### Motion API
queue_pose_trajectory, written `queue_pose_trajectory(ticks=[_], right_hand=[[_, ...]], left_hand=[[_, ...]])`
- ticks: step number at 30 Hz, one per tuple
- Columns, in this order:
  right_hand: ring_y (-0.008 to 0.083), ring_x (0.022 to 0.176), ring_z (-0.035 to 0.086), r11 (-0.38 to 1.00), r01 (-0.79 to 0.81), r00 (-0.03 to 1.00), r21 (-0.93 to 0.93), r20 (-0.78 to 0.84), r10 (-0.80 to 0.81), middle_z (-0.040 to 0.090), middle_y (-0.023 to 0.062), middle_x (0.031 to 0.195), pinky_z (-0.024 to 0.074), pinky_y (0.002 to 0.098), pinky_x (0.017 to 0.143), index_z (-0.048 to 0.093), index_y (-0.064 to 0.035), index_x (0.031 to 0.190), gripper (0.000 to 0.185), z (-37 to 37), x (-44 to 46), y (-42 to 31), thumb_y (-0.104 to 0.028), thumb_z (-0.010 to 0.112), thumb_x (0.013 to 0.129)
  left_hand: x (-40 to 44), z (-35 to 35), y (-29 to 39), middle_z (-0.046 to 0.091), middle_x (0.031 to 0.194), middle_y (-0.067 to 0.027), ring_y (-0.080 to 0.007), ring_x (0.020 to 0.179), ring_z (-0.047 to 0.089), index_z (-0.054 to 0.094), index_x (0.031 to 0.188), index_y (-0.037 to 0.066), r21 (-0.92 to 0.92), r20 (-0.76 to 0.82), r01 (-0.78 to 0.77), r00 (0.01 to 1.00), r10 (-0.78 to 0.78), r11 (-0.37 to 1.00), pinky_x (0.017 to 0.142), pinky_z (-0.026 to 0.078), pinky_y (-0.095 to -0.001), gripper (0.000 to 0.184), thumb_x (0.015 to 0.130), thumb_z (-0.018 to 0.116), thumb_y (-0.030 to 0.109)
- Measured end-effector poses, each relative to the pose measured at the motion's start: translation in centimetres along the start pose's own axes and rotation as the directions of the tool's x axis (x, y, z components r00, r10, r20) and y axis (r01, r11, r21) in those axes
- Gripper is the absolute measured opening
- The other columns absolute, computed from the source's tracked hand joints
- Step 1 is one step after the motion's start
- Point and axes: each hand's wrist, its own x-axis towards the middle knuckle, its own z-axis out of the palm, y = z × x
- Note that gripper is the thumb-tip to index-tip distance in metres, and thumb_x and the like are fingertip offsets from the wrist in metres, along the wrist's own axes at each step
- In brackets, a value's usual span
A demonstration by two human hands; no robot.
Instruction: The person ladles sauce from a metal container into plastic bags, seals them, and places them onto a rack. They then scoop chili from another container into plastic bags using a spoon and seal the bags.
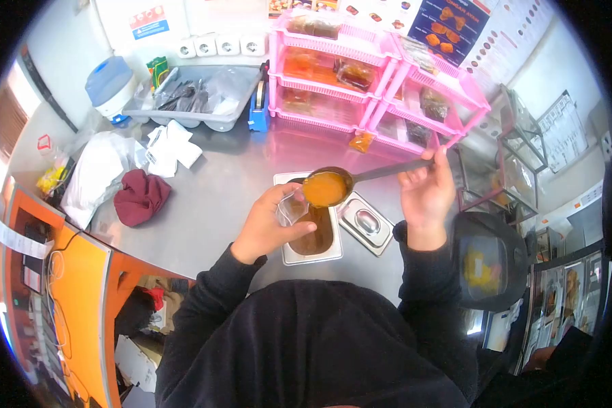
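Note:
My right hand [426, 197] grips the end of a dark long-handled ladle [393, 168]. Orange-brown sauce [325, 189] fills the ladle's bowl, which is held above a steel food pan [287, 253]. In my left hand [265, 224] is a small clear plastic bag [291, 209], its mouth spread between thumb and fingers right beside the ladle's bowl. More brown sauce [314, 234] lies in the pan underneath. A steel lid [366, 223] rests on the table just right of the pan.
Pink stacked racks [319, 102] with bagged food stand at the back. A grey tray [211, 122] of utensils, a blue tape dispenser [258, 112] and a maroon cloth [141, 197] are to the left. A black bin-like container [493, 262] sits at right.

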Motion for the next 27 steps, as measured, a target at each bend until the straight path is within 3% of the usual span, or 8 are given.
queue_pose_trajectory(ticks=[7,10,13,16,19,22,25,27], right_hand=[[0.0116,0.051,0.039,0.995,0.098,0.981,-0.019,0.169,-0.093,0.041,0.0013,0.055,0.0334,0.0272,0.050,0.052,-0.0038,0.076,0.034,1.7,-0.3,-0.4,-0.033,0.043,0.090],[0.0123,0.052,0.040,0.974,0.208,0.960,-0.093,0.212,-0.184,0.044,0.0042,0.056,0.0349,0.0281,0.051,0.052,-0.0023,0.076,0.036,2.3,-0.9,-0.4,-0.034,0.041,0.091],[0.0139,0.055,0.038,0.921,0.344,0.906,-0.183,0.321,-0.274,0.038,0.0001,0.055,0.0321,0.0272,0.054,0.050,-0.0059,0.079,0.034,2.5,-1.3,-0.4,-0.035,0.036,0.092],[0.0143,0.053,0.041,0.898,0.419,0.855,-0.131,0.391,-0.342,0.045,0.0068,0.057,0.0363,0.0283,0.053,0.050,-0.0017,0.078,0.037,2.7,-1.5,-0.6,-0.033,0.037,0.092],[0.0147,0.054,0.042,0.859,0.471,0.842,-0.199,0.392,-0.371,0.045,0.0066,0.057,0.0367,0.0287,0.054,0.050,-0.0019,0.079,0.036,3.5,-2.1,-1.0,-0.033,0.037,0.092],[0.0155,0.054,0.042,0.834,0.516,0.805,-0.195,0.442,-0.395,0.046,0.0079,0.059,0.0361,0.0288,0.054,0.049,-0.0019,0.078,0.037,3.5,-2.3,-1.2,-0.033,0.035,0.092],[0.0158,0.054,0.040,0.768,0.590,0.763,-0.249,0.484,-0.430,0.044,0.0085,0.061,0.0350,0.0292,0.054,0.048,-0.0017,0.079,0.036,4.0,-2.9,-1.4,-0.033,0.035,0.092],[0.0160,0.054,0.039,0.766,0.620,0.696,-0.168,0.568,-0.439,0.043,0.0083,0.061,0.0345,0.0297,0.054,0.047,-0.0019,0.080,0.036,3.8,-2.7,-1.5,-0.033,0.035,0.092]], left_hand=[[0.5,0.3,1.3,0.056,0.100,-0.0068,-0.0172,0.094,0.052,0.052,0.107,0.002,-0.220,0.103,0.084,0.993,-0.062,0.972,0.085,0.039,-0.0294,0.050,0.064,0.074,0.015],[0.6,0.2,1.5,0.056,0.102,-0.0068,-0.0172,0.096,0.052,0.052,0.107,0.002,-0.212,0.118,0.078,0.992,-0.054,0.974,0.087,0.038,-0.0297,0.049,0.065,0.073,0.015],[0.7,0.2,1.1,0.055,0.104,-0.0066,-0.0168,0.097,0.051,0.052,0.106,0.002,-0.191,0.111,0.046,0.993,-0.025,0.980,0.088,0.037,-0.0298,0.048,0.065,0.073,0.014],[0.7,0.2,1.1,0.056,0.102,-0.0065,-0.0165,0.096,0.051,0.052,0.106,0.001,-0.246,0.119,0.056,0.993,-0.027,0.968,0.088,0.037,-0.0295,0.048,0.065,0.073,0.015],[0.5,0.1,1.4,0.056,0.101,-0.0064,-0.0158,0.095,0.051,0.052,0.107,0.001,-0.352,0.141,0.115,0.988,-0.069,0.929,0.088,0.037,-0.0292,0.048,0.066,0.072,0.014],[0.6,-0.2,1.3,0.056,0.100,-0.0061,-0.0151,0.094,0.051,0.051,0.107,0.000,-0.256,0.158,0.094,0.986,-0.054,0.962,0.087,0.037,-0.0291,0.047,0.067,0.071,0.014],[0.5,-0.2,1.4,0.056,0.099,-0.0054,-0.0146,0.094,0.050,0.051,0.107,0.000,-0.308,0.164,0.115,0.984,-0.066,0.945,0.087,0.037,-0.0292,0.046,0.067,0.071,0.014],[0.6,-0.2,1.4,0.056,0.099,-0.0053,-0.0144,0.094,0.050,0.051,0.107,0.001,-0.317,0.174,0.108,0.983,-0.054,0.942,0.087,0.037,-0.0291,0.046,0.067,0.071,0.014]])
